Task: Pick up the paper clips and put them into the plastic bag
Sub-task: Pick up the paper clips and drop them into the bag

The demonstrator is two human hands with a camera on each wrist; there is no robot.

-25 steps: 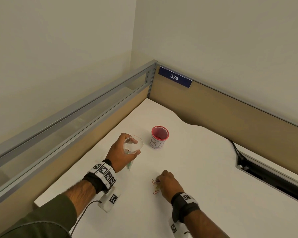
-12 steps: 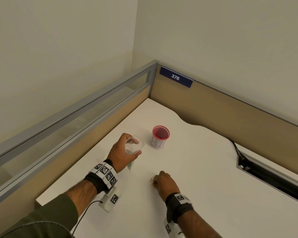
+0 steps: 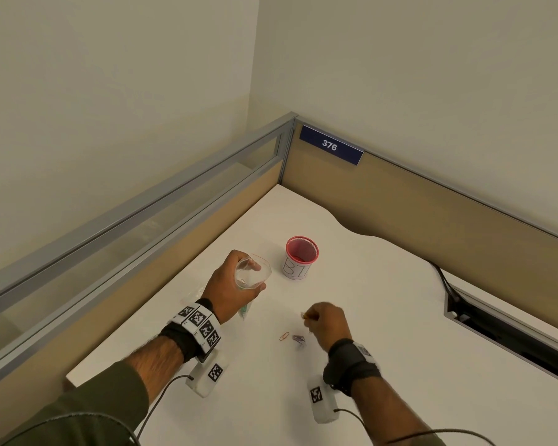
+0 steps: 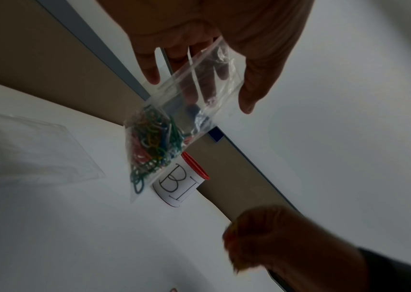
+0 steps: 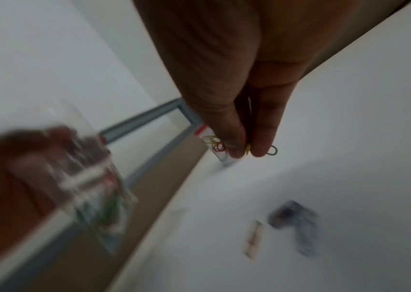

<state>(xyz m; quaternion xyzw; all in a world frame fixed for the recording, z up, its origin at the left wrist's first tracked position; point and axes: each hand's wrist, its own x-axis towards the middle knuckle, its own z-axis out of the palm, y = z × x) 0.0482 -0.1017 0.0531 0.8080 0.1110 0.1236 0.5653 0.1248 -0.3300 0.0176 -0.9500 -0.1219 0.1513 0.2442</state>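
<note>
White desk (image 3: 384,317) bears a red-rimmed cup (image 3: 300,259), beside which the left hand (image 3: 231,284) grips the plastic bag (image 4: 174,128) mouth-open, part-filled with clips, while the right hand (image 3: 327,320) pinches several paper clips (image 5: 218,145), count obscured, above a loose red clip (image 3: 284,336) and a blurred dark cluster (image 3: 299,338).

White counter (image 3: 384,317) set in a corner, tan partition panels (image 3: 432,220) along its far edges, grey metal-and-glass rail (image 3: 142,214) on top of the left one. Blue plate (image 3: 331,145) reading 376 at the corner. Red-rimmed cup (image 3: 300,257) with a white label marked "BI", upright, toward the far corner. Flat clear sleeve (image 4: 32,148) lying near the left edge. Black cable (image 3: 442,278) into a dark slot (image 3: 512,329) at the right edge.
</note>
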